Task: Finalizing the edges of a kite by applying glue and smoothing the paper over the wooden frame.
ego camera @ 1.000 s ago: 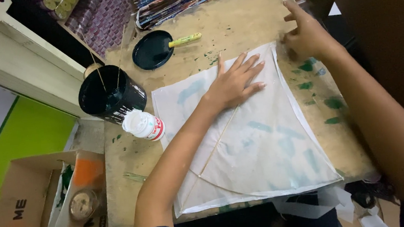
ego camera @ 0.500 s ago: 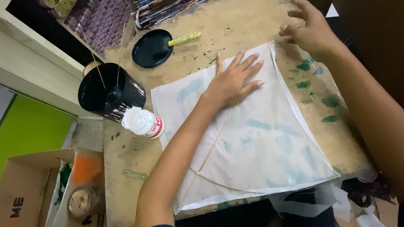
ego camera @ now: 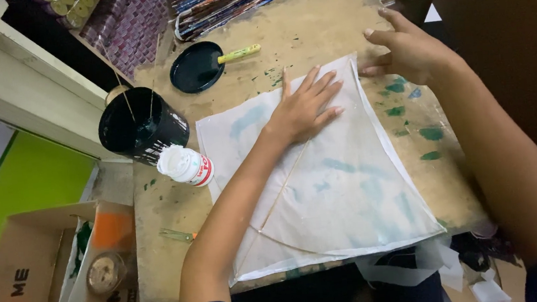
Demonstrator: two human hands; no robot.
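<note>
Your right hand (ego camera: 412, 51) has slid in to pinch, it seems, the top corner of the thin white paper kite sheet (ego camera: 349, 183), while your left hand (ego camera: 300, 106) stays flat, fingers spread, gripping nothing.

Right hand (ego camera: 410, 48) lifted off the board's upper right, shifted slightly left and down to the white paper sheet's (ego camera: 343, 190) top corner; sheet's right edge drew slightly left.
</note>
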